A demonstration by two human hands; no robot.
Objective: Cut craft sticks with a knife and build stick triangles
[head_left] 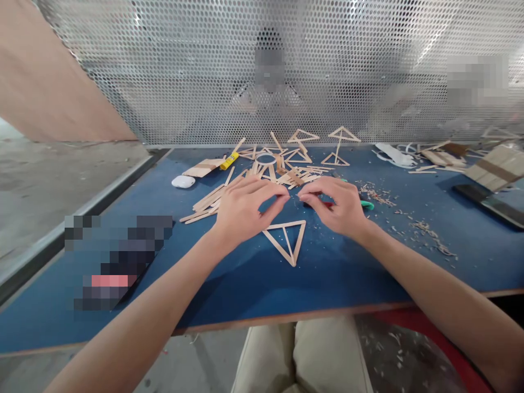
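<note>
A: What lay nearest the camera?

B: The person's lap, below the near edge of the blue table point(254, 284). Above it, both forearms reached out over the table.

A: State of each hand?

B: The left hand point(241, 210) was curled, thumb and forefinger pinched narrow. The right hand point(339, 207) was likewise pinched. The fingertips of both nearly met above the table. Whether they held anything small between them could not be told; nothing showed clearly there.

A: Where was the stick triangle point(289, 240) relative to the grip?

B: It lay flat on the table, just near of the two pinches and between the wrists, apart from both hands. Its far bar ran just under the left fingertips.

A: Risks?

B: Judged from this position: a lowered left wrist could nudge the triangle and strain its joints. The loose pile of sticks point(213, 202), just far-left of the left hand, could be scattered by a knuckle. A red and green tool point(366, 204) lay partly hidden under the right hand and could be dragged. The glue stick point(229, 160) and white case point(183, 182) sat well clear, far left. Wood shavings point(426, 232) lay to the right.
</note>
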